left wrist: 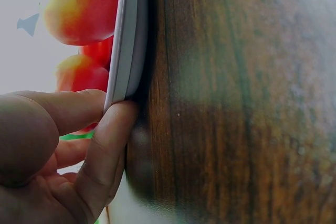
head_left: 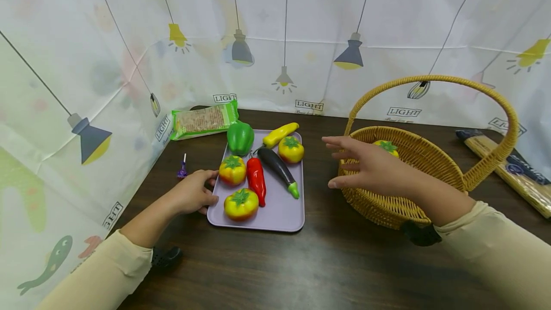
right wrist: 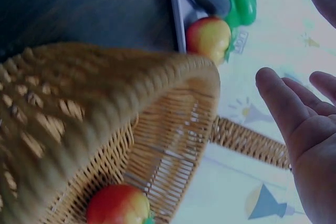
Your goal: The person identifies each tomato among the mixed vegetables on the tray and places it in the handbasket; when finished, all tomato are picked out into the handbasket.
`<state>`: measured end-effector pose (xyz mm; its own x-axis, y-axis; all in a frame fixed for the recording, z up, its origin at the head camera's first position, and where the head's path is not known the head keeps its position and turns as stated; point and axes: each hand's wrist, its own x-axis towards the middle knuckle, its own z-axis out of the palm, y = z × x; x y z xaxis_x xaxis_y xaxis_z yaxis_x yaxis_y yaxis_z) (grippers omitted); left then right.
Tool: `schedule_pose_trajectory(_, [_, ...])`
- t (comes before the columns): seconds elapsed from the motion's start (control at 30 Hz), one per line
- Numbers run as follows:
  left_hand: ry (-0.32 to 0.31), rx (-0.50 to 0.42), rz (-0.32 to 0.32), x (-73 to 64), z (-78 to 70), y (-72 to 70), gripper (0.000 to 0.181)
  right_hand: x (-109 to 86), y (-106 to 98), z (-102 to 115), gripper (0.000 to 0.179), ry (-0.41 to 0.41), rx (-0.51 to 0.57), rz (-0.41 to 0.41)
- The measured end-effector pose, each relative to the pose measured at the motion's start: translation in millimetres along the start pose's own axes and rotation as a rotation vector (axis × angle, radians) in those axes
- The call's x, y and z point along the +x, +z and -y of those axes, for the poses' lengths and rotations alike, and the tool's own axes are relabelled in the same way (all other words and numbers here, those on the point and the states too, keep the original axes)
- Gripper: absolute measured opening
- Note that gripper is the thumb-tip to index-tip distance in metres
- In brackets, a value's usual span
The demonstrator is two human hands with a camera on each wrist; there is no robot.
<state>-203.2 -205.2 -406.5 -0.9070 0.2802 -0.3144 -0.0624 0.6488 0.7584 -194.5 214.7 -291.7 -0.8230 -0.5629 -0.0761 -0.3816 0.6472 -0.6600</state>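
My left hand [head_left: 200, 192] pinches the left rim of a lilac tray [head_left: 280, 216], thumb above and fingers below, as the left wrist view shows. On the tray lie a green bell pepper [head_left: 240, 138], a yellow pepper [head_left: 281, 134], a red chili pepper [head_left: 256, 182], an eggplant [head_left: 277, 166] and three yellow-red tomatoes, one of them [head_left: 241, 204] near the front. Over the left side of a wicker basket [head_left: 374, 209] hovers my right hand [head_left: 374, 164], fingers extended and holding nothing. Inside the basket sits another tomato [right wrist: 118, 205].
Behind the tray lies a green-edged packet [head_left: 204, 121]. A purple-wrapped lollipop [head_left: 182, 169] is left of the tray. Right of the basket is a long pack of noodles [head_left: 512, 166]. The basket's tall handle [head_left: 435, 79] arches up, and a printed curtain [head_left: 267, 13] stands behind the table.
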Motion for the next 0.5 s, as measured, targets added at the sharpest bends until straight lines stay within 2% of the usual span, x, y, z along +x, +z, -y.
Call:
schedule_pose_trajectory(0.27, [0.002, 0.006, 0.003, 1.0, 1.5, 0.1, 0.075, 14.4, 16.1, 5.0, 0.093, 0.027, 0.061, 0.059])
schedule_pose_trajectory(0.5, [0.000, -0.001, 0.000, 1.0, 2.3, -0.5, 0.075, 26.3, 27.6, 11.0, 0.093, -0.018, 0.064, 0.072])
